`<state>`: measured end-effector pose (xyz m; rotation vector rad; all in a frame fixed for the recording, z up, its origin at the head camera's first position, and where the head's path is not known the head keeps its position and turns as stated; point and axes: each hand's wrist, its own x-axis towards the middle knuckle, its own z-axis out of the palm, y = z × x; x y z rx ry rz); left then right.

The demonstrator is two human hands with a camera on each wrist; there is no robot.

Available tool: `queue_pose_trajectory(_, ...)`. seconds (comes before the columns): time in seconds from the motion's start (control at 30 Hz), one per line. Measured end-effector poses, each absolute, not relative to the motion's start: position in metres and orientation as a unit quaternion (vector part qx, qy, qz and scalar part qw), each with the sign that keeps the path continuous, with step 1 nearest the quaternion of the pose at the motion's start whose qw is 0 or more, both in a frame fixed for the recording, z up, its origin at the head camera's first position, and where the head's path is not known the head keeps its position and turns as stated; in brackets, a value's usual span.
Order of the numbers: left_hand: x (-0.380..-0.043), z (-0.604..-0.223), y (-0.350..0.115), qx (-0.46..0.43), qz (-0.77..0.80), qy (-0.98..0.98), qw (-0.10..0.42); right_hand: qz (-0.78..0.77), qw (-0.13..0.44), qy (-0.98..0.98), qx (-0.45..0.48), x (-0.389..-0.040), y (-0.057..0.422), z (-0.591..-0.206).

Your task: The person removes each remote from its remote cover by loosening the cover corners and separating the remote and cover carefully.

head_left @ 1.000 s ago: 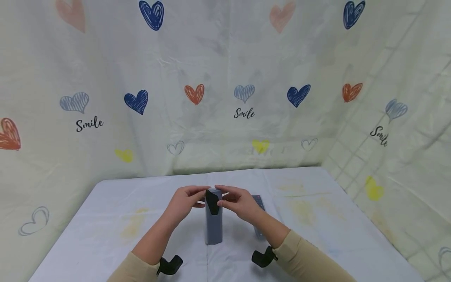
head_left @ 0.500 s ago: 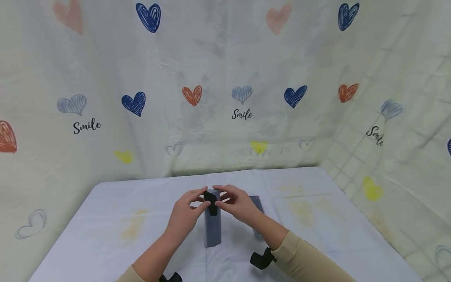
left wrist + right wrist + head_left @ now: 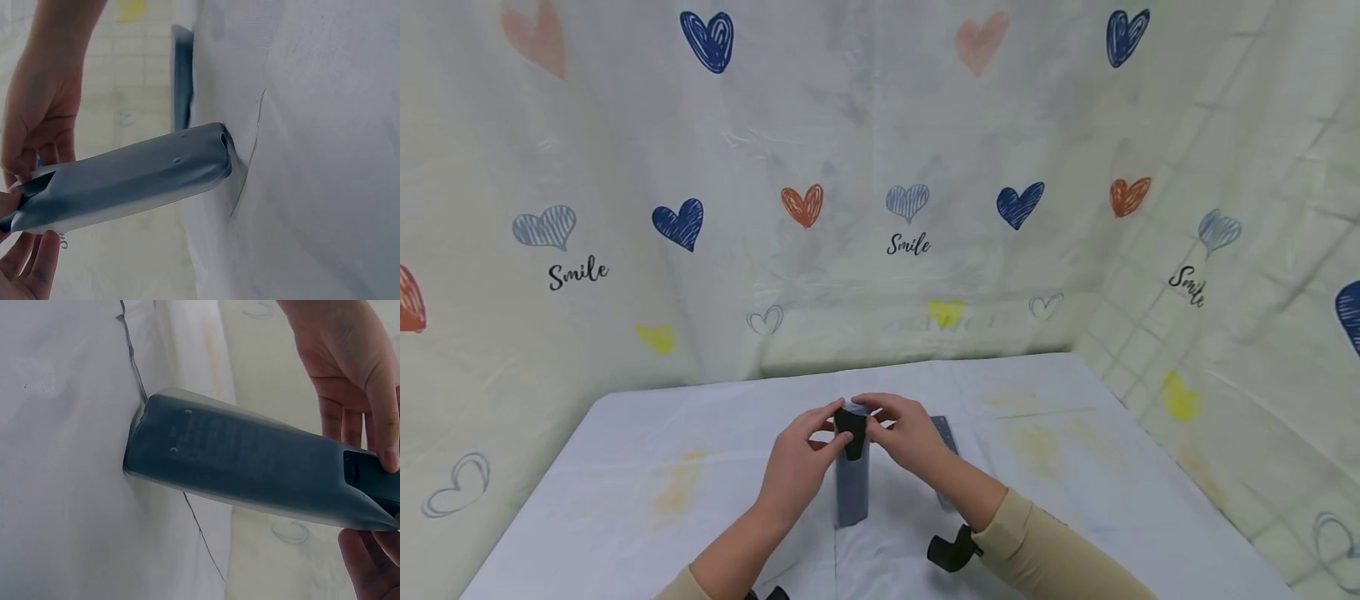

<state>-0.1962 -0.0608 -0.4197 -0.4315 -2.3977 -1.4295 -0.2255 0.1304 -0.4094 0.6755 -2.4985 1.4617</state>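
Both hands pinch the upright remote's top; wrist views show screws.

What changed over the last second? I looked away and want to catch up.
The left hand slid down and closer, its thumb now on the black cover at the top of the upright remote. The right hand stayed pinching the top. The remote stayed standing on the table, the second remote flat behind.

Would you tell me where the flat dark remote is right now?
In the head view, the remote lies flat on the table, just right of the upright grey device and partly hidden behind the right hand.
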Motion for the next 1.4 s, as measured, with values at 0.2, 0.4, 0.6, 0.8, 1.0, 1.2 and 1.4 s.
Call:
queue_pose_trajectory(0.2, -0.198, -0.424, -0.060, -0.159, -0.492, -0.838, 0.174, 0.486, 0.114, -0.841, 0.206, -0.223, 0.125, -0.409)
queue_pose_trajectory(0.4, -0.197, -0.423, -0.061, -0.159, -0.488, -0.840, 0.174, 0.499, 0.117, -0.838, 0.186, -0.224, 0.120, -0.408)
queue_pose_trajectory(0.6, -0.199, -0.425, -0.064, -0.159, -0.489, -0.842, 0.163, 0.548, 0.057, -0.817, 0.169, -0.231, 0.122, -0.406)
queue_pose_trajectory(0.8, -0.204, -0.430, -0.071, -0.134, -0.499, -0.845, 0.140, 0.604, -0.031, -0.780, 0.160, -0.236, 0.126, -0.405)
queue_pose_trajectory(1.0, -0.204, -0.429, -0.072, -0.137, -0.507, -0.841, 0.128, 0.632, -0.063, -0.762, 0.123, -0.238, 0.126, -0.403)
queue_pose_trajectory(1.2, -0.202, -0.430, -0.072, -0.138, -0.507, -0.840, 0.134, 0.645, -0.063, -0.756, 0.090, -0.239, 0.124, -0.404)
queue_pose_trajectory(1.4, -0.202, -0.432, -0.073, -0.135, -0.513, -0.838, 0.131, 0.637, -0.064, -0.762, 0.096, -0.239, 0.124, -0.412)
